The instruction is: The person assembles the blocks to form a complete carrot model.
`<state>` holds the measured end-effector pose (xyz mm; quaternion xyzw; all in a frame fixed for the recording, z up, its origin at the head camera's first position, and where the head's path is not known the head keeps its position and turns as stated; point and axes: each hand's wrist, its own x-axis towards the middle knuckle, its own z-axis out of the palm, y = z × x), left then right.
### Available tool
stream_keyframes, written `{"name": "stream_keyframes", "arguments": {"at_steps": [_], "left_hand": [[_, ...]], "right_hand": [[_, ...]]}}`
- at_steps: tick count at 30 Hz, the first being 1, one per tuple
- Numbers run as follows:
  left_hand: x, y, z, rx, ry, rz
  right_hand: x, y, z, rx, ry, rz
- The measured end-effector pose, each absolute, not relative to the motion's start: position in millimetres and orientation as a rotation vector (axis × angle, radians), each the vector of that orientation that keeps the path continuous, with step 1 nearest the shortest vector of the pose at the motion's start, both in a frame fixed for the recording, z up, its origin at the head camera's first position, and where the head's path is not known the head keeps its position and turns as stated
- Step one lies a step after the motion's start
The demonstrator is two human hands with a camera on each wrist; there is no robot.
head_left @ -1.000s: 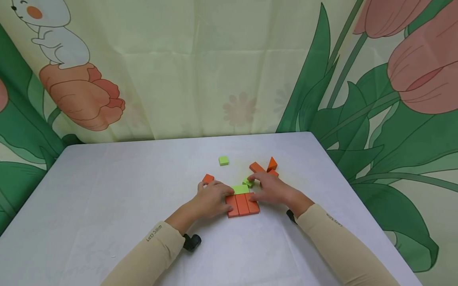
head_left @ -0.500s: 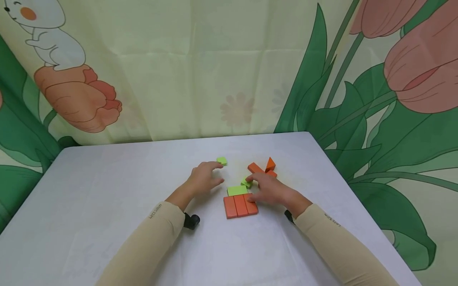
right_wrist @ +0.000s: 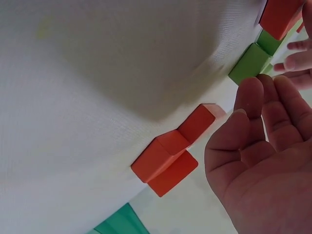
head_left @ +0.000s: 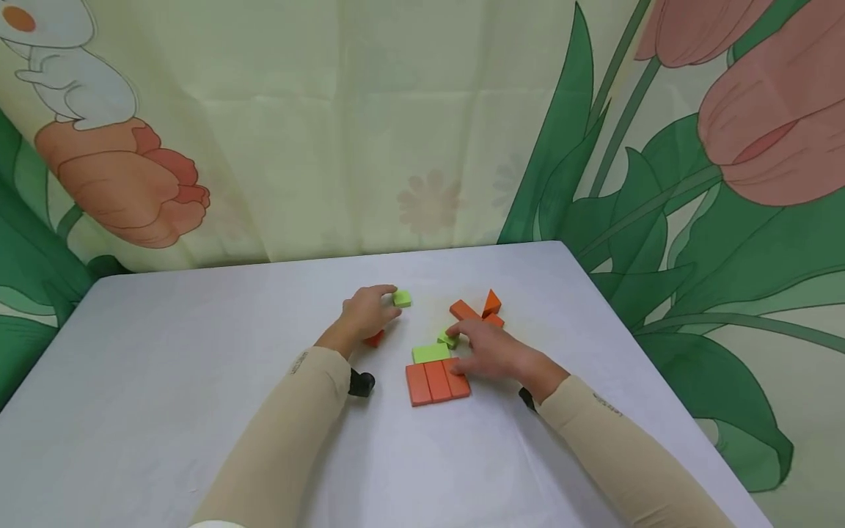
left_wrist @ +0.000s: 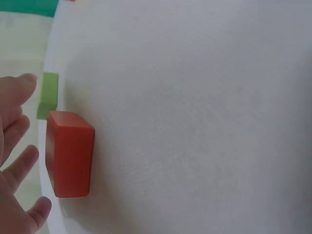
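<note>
My left hand [head_left: 366, 312] reaches out with its fingers spread around a small green block [head_left: 401, 298]. In the left wrist view its fingers stand apart, with the green block [left_wrist: 48, 95] beyond them. An orange block [head_left: 374, 339] lies under that hand, partly hidden. My right hand [head_left: 491, 348] is beside a row of 3 orange blocks [head_left: 437, 383], thumb on or just over the right one. Its index finger is by another small green block [head_left: 447, 339]; whether they touch I cannot tell. A green rectangular block [head_left: 431, 353] lies along the row's far side.
Beyond my right hand lie an orange bar [head_left: 465, 310], an orange triangular block [head_left: 491, 303] and another orange piece [head_left: 494, 320]. A white cloth covers the table [head_left: 198, 381]. A printed curtain [head_left: 297, 147] hangs behind its far edge.
My left hand has left the orange row and moved away from me to the far small green block, passing over the orange block. The right hand stays by the row.
</note>
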<state>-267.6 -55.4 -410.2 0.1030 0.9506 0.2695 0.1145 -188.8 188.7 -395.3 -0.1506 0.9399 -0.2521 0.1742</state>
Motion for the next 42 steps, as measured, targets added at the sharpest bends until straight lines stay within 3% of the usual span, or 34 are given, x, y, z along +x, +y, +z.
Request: {"name": "stream_keyframes", "arguments": {"at_steps": [14, 42], "left_hand": [[-269.3, -43.8, -414.5, 0.178, 2.911, 0.746], [-245.6, -51.8, -411.3, 0.371, 2.799, 0.665]], "right_hand": [[-188.9, 181.4, -387.8, -0.400, 2.657, -0.705], [-186.6, 184.8, -390.7, -0.395, 2.678, -0.660]]}}
